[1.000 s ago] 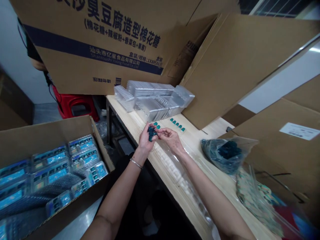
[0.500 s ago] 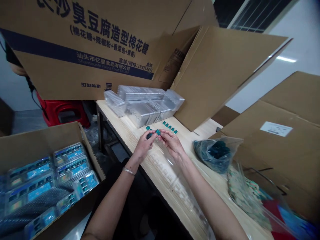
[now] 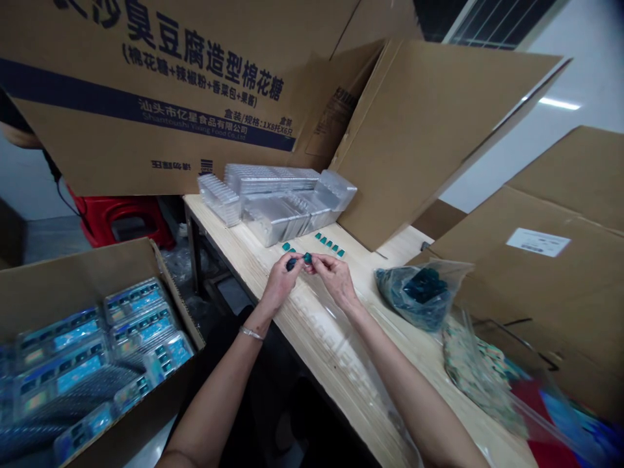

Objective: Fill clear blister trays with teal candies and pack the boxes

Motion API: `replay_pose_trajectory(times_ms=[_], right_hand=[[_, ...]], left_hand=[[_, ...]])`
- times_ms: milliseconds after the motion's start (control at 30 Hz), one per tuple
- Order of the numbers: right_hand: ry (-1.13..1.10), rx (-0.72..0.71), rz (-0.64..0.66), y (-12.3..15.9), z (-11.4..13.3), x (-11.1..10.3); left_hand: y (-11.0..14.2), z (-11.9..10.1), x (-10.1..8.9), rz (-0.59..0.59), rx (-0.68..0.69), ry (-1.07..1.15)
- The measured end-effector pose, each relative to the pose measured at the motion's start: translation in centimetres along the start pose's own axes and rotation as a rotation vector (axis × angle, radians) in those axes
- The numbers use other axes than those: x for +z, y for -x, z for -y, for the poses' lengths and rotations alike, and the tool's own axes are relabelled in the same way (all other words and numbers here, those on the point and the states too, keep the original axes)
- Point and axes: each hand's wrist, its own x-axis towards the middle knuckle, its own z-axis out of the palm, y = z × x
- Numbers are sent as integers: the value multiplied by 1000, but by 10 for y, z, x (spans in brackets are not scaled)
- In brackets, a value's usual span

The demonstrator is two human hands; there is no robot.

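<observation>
My left hand [image 3: 279,281] is closed around a dark teal clump of small pieces [image 3: 291,263] over the wooden table [image 3: 253,244]. My right hand [image 3: 332,275] pinches one small teal piece [image 3: 307,258] right beside the left fingertips. Two loose teal pieces [image 3: 288,247] lie just beyond my hands, and a row of several more teal pieces [image 3: 329,244] lies farther back. A clear plastic tray [image 3: 341,354] lies flat under my forearms.
Stacks of clear plastic trays [image 3: 275,200] stand at the table's far end before big cardboard boxes [image 3: 160,91]. A plastic bag of teal pieces [image 3: 419,292] lies to the right, with another bag [image 3: 480,380] nearer. An open box of filled packs [image 3: 88,351] sits lower left; a red stool [image 3: 121,218] stands behind.
The view has shifted a little. My right hand has drawn one teal piece out of the clump in my left hand, and both hands have moved slightly farther along the table.
</observation>
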Motion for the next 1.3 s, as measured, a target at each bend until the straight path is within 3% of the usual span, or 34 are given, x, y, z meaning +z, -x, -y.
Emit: replay_pose_trajectory(times_ms=[133, 233, 333, 433, 567, 667, 833, 967, 1100, 1300], right_hand=[[143, -135, -21, 5, -5, 0], [204, -243, -20, 8, -8, 1], [142, -159, -4, 6, -10, 0], [71, -18, -20, 3, -9, -3], [12, 43, -5, -2, -7, -10], [47, 14, -11, -10, -15, -16], [264, -152, -61, -35, -47, -20], [388, -267, 28, -47, -67, -16], [451, -334, 151, -47, -69, -14], [536, -397, 209, -51, -65, -12]], left_hand=[[-1, 0, 3, -14, 55, -41], [1, -1, 5, -91, 101, -51], [4, -2, 5, -123, 164, -37], [6, -1, 6, -45, 242, -52], [6, 2, 7, 13, 311, -142], [3, 6, 3, -39, 280, -189], [-9, 12, -14, -133, 175, -231], [-14, 15, -21, -166, 129, -173], [-15, 16, -22, -167, 89, -114], [-16, 17, -22, -172, 68, -63]])
